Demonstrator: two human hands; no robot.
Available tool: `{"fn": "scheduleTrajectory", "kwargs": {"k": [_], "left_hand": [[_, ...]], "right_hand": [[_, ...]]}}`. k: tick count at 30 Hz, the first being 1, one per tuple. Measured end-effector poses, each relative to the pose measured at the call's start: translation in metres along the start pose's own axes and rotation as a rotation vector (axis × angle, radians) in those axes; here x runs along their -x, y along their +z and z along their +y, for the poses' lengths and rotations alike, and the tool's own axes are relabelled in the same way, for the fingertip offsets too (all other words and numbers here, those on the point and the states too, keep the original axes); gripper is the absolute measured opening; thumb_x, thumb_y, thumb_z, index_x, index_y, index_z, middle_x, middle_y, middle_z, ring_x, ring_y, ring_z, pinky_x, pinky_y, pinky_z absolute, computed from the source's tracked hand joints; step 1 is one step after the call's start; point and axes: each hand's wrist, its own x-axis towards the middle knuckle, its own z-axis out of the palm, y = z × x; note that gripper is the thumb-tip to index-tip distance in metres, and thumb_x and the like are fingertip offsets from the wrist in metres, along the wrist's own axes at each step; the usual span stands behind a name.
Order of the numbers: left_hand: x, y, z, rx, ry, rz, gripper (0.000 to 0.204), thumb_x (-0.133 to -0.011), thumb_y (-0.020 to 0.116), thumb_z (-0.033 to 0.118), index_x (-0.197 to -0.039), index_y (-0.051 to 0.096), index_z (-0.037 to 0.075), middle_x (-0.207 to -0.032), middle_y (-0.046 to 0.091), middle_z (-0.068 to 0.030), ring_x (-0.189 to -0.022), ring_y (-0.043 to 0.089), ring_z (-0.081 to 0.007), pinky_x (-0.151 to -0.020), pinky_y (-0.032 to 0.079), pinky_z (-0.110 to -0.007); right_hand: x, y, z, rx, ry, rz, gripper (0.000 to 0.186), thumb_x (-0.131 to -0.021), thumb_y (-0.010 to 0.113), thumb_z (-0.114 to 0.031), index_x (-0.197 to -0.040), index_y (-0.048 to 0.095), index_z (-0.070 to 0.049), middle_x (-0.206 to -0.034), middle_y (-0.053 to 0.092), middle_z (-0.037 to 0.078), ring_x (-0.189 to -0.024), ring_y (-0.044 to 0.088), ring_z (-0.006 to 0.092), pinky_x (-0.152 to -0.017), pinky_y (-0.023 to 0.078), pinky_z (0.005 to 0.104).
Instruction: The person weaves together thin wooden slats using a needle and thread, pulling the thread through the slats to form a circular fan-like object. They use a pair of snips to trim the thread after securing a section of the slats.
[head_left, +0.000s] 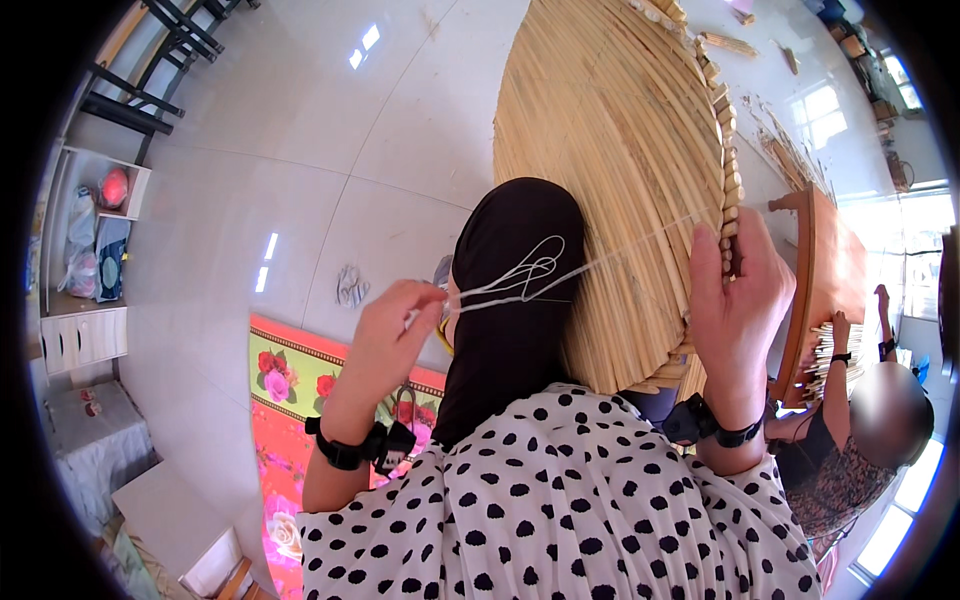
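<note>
A large mat of pale reed stalks point(615, 150) slants up from my lap, its cut ends forming a knobbly edge on the right. My right hand point(742, 300) is closed around that edge, thumb on the near face and fingers partly hidden behind it. From there a white string point(622, 252) runs taut across the mat to my left hand point(398, 325). The left hand pinches the string, and a loose bunch of its loops lies over my black-covered leg point(515, 350).
A floral mat point(290, 400) lies on the floor to the left. A co-worker point(850, 440) handles reed stalks by a wooden table point(828, 265) at the right. Shelves point(90, 240) and black metal legs point(135, 108) stand at left; stalk scraps point(785, 150) litter the floor.
</note>
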Motion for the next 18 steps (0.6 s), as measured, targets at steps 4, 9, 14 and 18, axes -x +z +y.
{"fn": "scheduleTrajectory", "kwargs": {"k": [4, 9, 14, 18], "left_hand": [[-0.012, -0.009, -0.022, -0.156, 0.042, 0.149, 0.017, -0.091, 0.057, 0.010, -0.102, 0.063, -0.002, -0.094, 0.064, -0.0157, -0.087, 0.063, -0.0295, -0.078, 0.049, -0.034], [-0.021, -0.017, -0.043, -0.168, -0.195, 0.084, 0.016, -0.089, 0.061, 0.010, -0.102, 0.065, 0.001, -0.091, 0.064, -0.0155, -0.088, 0.064, -0.0285, -0.077, 0.050, -0.035], [-0.014, -0.003, -0.034, -0.367, 0.041, 0.217, 0.019, -0.079, 0.069, 0.003, -0.098, 0.066, 0.005, -0.095, 0.065, -0.0133, -0.090, 0.064, -0.0279, -0.076, 0.051, -0.036], [-0.012, 0.005, -0.016, -0.423, 0.251, 0.420, 0.025, -0.075, 0.071, -0.002, -0.098, 0.065, 0.004, -0.102, 0.063, -0.0129, -0.089, 0.064, -0.0288, -0.075, 0.051, -0.033]], "right_hand": [[-0.002, 0.000, -0.001, 0.002, -0.018, 0.012, 0.019, -0.085, 0.066, -0.011, -0.079, 0.050, -0.002, -0.059, 0.049, 0.015, -0.052, 0.052, 0.0349, -0.049, 0.040, 0.0376], [0.000, 0.001, -0.002, -0.010, -0.002, 0.018, 0.019, -0.085, 0.066, -0.012, -0.080, 0.051, -0.002, -0.057, 0.048, 0.014, -0.051, 0.052, 0.0334, -0.049, 0.040, 0.0374], [0.001, 0.002, -0.002, 0.010, 0.062, 0.016, 0.019, -0.084, 0.067, -0.012, -0.082, 0.052, -0.001, -0.058, 0.049, 0.014, -0.050, 0.052, 0.0324, -0.049, 0.041, 0.0367], [0.002, 0.004, -0.001, 0.019, 0.059, 0.024, 0.018, -0.084, 0.067, -0.012, -0.083, 0.053, 0.000, -0.058, 0.050, 0.014, -0.050, 0.051, 0.0313, -0.049, 0.041, 0.0360]]}}
